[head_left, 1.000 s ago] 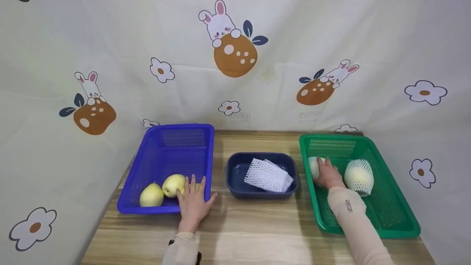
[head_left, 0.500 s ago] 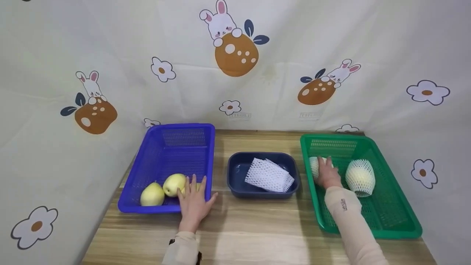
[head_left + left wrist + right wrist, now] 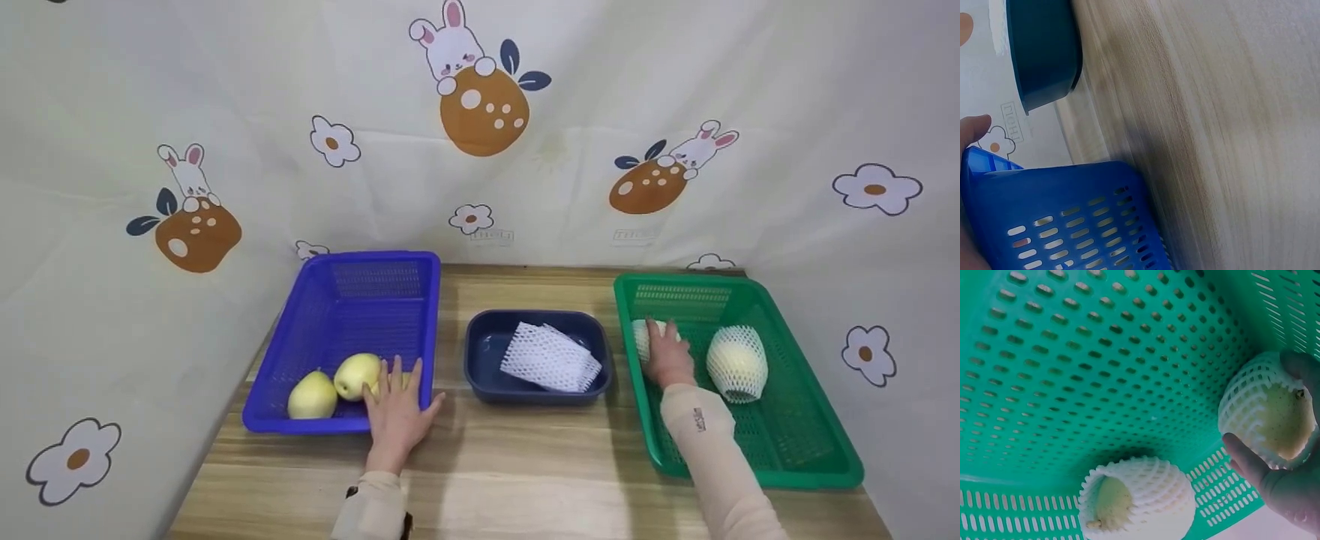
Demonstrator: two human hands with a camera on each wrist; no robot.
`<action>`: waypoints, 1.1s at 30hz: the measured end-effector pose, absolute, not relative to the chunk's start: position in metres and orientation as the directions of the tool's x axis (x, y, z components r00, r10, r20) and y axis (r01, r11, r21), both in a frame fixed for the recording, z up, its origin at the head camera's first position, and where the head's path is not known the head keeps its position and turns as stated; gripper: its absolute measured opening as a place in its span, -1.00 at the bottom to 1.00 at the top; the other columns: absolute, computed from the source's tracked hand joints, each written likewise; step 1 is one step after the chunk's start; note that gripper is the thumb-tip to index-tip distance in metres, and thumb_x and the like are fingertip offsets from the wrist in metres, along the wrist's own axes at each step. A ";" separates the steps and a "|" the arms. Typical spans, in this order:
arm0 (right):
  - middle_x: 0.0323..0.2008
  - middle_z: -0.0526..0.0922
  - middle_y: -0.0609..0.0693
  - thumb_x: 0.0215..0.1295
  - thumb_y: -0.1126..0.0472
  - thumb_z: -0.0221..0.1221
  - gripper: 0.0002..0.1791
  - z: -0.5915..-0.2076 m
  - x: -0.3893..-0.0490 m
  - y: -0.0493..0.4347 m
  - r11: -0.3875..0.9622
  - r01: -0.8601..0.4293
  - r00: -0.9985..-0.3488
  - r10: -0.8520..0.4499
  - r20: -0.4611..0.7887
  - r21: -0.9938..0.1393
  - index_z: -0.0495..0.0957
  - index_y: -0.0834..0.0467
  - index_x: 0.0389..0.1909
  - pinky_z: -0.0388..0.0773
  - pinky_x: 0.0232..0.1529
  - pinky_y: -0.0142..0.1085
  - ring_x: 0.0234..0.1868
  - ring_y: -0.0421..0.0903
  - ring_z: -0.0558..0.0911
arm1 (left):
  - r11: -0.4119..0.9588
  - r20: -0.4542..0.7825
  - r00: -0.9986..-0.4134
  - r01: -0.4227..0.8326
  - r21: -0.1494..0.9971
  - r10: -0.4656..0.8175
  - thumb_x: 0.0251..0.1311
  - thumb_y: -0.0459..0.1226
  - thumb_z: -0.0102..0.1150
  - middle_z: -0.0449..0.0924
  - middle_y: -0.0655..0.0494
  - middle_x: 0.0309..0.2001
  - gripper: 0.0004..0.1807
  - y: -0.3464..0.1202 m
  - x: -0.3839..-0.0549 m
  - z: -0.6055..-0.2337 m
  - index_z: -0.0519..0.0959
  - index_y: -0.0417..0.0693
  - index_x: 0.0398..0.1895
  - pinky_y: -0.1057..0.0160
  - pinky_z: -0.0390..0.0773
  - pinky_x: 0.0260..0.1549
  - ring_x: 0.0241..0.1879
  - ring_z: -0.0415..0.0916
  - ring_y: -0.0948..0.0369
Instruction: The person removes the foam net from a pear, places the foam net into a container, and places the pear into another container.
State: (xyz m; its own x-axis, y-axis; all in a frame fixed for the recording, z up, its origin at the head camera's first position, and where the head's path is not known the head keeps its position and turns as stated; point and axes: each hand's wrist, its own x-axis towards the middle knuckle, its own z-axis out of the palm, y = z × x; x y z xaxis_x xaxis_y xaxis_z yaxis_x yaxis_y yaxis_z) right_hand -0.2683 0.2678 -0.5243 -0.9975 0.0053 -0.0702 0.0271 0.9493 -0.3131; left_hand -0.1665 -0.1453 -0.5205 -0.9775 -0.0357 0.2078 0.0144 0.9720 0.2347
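Note:
My left hand (image 3: pixel 399 412) lies over the near right corner of the blue basket (image 3: pixel 341 426), fingers spread and thumb outside the rim. Under its fingers a yellow pear (image 3: pixel 406 379) is mostly hidden. Beside it in the basket are two more pears, one in the middle (image 3: pixel 355 375) and one at the left (image 3: pixel 313 396). Inside the green basket (image 3: pixel 814 478), my right hand (image 3: pixel 670 360) grips a pear in a white foam net (image 3: pixel 1247 405) against the left side. Another netted pear (image 3: pixel 738 360) lies to its right, apart from the hand.
Between the baskets stands a dark blue tub (image 3: pixel 487 391) holding several flat white foam nets (image 3: pixel 547 358). All three containers are on a wood-grain table (image 3: pixel 517 480). A printed curtain (image 3: pixel 555 180) hangs behind the table and along both sides.
The camera view has shifted slightly. My right forearm has swung a little to the left while the hand stays on the netted pear. My left hand keeps its place.

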 end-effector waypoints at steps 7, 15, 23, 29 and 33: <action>0.12 0.01 0.48 0.03 0.37 0.13 -0.30 -0.525 -0.266 0.270 0.948 0.008 -1.000 -0.001 -0.028 -0.319 0.07 0.31 0.21 0.31 -0.27 0.27 -0.04 0.53 0.16 | 0.973 0.240 -0.970 0.028 0.228 -0.028 0.00 0.17 0.01 0.17 -0.20 0.21 -0.27 -0.144 -0.166 -0.522 0.31 0.00 0.21 -0.28 -0.13 0.06 0.25 -0.09 -0.13; 0.05 0.07 0.46 -0.01 0.23 0.20 -0.24 -0.511 -0.263 0.275 0.941 0.024 -1.000 0.019 -0.020 -0.338 0.07 0.32 0.20 0.32 -0.28 0.25 -0.10 0.49 0.22 | 0.970 0.206 -0.978 0.020 0.242 -0.031 0.02 0.16 0.01 0.12 -0.21 0.23 -0.27 -0.144 -0.166 -0.519 0.27 -0.01 0.23 -0.28 -0.18 0.07 0.26 -0.14 -0.13; 0.03 0.10 0.43 -0.04 0.20 0.22 -0.24 -0.489 -0.262 0.279 0.913 0.020 -0.998 0.042 0.046 -0.408 0.09 0.32 0.18 0.30 -0.24 0.21 -0.14 0.48 0.26 | 0.968 0.177 -0.983 0.010 0.250 -0.036 0.03 0.16 0.00 0.10 -0.21 0.24 -0.26 -0.145 -0.166 -0.518 0.25 -0.01 0.24 -0.28 -0.19 0.07 0.26 -0.16 -0.14; 0.01 0.15 0.42 -0.08 0.18 0.24 -0.23 -0.467 -0.261 0.273 0.900 -0.071 -0.990 -0.009 0.143 -0.430 0.14 0.32 0.17 0.30 -0.22 0.18 -0.17 0.44 0.32 | 0.969 0.182 -0.983 0.013 0.247 -0.033 0.03 0.15 0.01 0.10 -0.23 0.24 -0.26 -0.145 -0.166 -0.519 0.26 -0.02 0.24 -0.29 -0.17 0.05 0.26 -0.15 -0.14; 0.03 0.18 0.42 -0.07 0.14 0.23 -0.21 -0.452 -0.259 0.268 0.890 -0.131 -0.979 -0.048 0.196 -0.436 0.14 0.31 0.19 0.30 -0.20 0.19 -0.15 0.42 0.34 | 0.970 0.202 -0.979 0.019 0.242 -0.031 0.02 0.16 0.01 0.13 -0.22 0.23 -0.27 -0.145 -0.166 -0.520 0.28 -0.01 0.23 -0.30 -0.14 0.04 0.25 -0.14 -0.14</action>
State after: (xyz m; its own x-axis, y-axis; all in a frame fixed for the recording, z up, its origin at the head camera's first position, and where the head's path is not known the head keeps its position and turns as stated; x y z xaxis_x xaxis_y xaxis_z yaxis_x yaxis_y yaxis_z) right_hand -0.2589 0.2683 -0.4516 -0.9795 -0.0481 0.1957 -0.1308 0.8905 -0.4358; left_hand -0.1659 -0.1449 -0.5198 -0.9790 -0.0306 0.2016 0.0194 0.9702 0.2417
